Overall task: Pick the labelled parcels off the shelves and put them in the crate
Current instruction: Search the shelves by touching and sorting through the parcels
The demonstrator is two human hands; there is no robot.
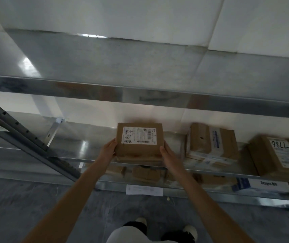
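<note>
You hold a brown cardboard parcel (pixel 139 140) between your two hands, at the front edge of the metal shelf (pixel 87 148). Your left hand (pixel 107 149) presses on its left side and your right hand (pixel 168 152) presses on its right side, both with fingers closed against the cardboard. The parcel is tilted, so its white label (pixel 139 135) with barcode and handwriting faces you. Whether its bottom edge touches the shelf, I cannot tell.

To the right of your right hand, a second parcel (pixel 212 144) lies on the same shelf, and further right a third parcel (pixel 278 155) has "98LL" written on its label. Below your hands, small brown boxes (pixel 146 172) sit on the lower shelf. Left of your left hand, a grey diagonal brace (pixel 26 139) crosses the rack.
</note>
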